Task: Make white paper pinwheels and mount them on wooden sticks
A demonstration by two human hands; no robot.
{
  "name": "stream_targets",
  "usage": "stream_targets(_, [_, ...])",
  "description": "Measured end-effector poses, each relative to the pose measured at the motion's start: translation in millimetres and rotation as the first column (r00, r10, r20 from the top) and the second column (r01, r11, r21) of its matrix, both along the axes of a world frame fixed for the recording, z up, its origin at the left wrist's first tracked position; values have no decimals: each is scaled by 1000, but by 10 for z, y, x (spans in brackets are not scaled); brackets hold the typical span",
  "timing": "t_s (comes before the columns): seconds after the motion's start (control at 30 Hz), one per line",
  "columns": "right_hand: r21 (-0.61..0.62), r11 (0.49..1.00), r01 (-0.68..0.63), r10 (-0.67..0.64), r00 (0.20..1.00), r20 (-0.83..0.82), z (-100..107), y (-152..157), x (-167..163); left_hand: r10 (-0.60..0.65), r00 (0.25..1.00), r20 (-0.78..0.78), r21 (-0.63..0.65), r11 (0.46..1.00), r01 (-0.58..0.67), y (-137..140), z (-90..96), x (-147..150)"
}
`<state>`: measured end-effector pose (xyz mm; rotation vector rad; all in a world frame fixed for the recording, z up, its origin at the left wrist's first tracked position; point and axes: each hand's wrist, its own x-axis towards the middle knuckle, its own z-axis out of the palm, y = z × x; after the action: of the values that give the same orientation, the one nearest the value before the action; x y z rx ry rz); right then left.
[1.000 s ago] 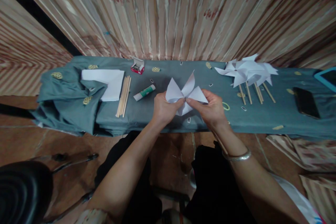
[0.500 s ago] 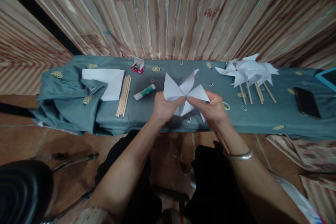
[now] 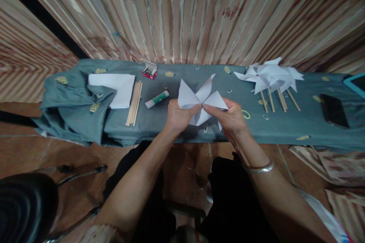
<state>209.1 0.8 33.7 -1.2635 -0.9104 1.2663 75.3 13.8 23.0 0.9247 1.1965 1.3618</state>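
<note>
Between my two hands is a white paper pinwheel (image 3: 203, 89), held above the front part of the cloth. My left hand (image 3: 180, 115) grips it from the left and my right hand (image 3: 230, 117) from the right. Both thumbs press at its centre, tips almost meeting; the other fingers are hidden behind the paper. Left of my hands lies a glue stick (image 3: 157, 99) with a green label. Beyond it are a bundle of wooden sticks (image 3: 134, 103) and a stack of white paper (image 3: 123, 93). A small open red box (image 3: 149, 71) holds small dark pieces I cannot make out.
Finished-looking pinwheels on sticks (image 3: 269, 76) are piled at the right on the grey-green cloth (image 3: 182, 136). Further right lie a dark phone (image 3: 333, 111) and a blue-edged device (image 3: 356, 85). A striped curtain (image 3: 188, 15) hangs behind. A black stool (image 3: 27, 209) stands at lower left.
Almost nothing differs. Both hands keep the pinwheel in the same place, with their thumbs at its centre; the view has shifted very slightly.
</note>
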Motion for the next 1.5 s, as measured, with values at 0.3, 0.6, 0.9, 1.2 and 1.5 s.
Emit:
stream_targets(0.3, [13,1000,9,-10,999,39,-20,0,-18,3,992,-127,-4,1000,-4,-1,-22,-17])
stream_targets(0.6, [41,999,2,-3,1000,31,-25,26,22,1,1000,-28,0,1000,-1,11,0,2])
stream_targets(0.9, [68,997,-33,26,995,99,-60,25,74,-37,994,101,-16,999,38,11,-32,-32])
stream_targets(1.2, [43,999,-2,-1,996,88,-49,30,47,-50,987,152,-58,997,59,-16,-39,4])
stream_targets(1.5, [25,999,-29,27,996,84,-9,12,57,-54,982,184,-46,997,63,-12,-20,-12])
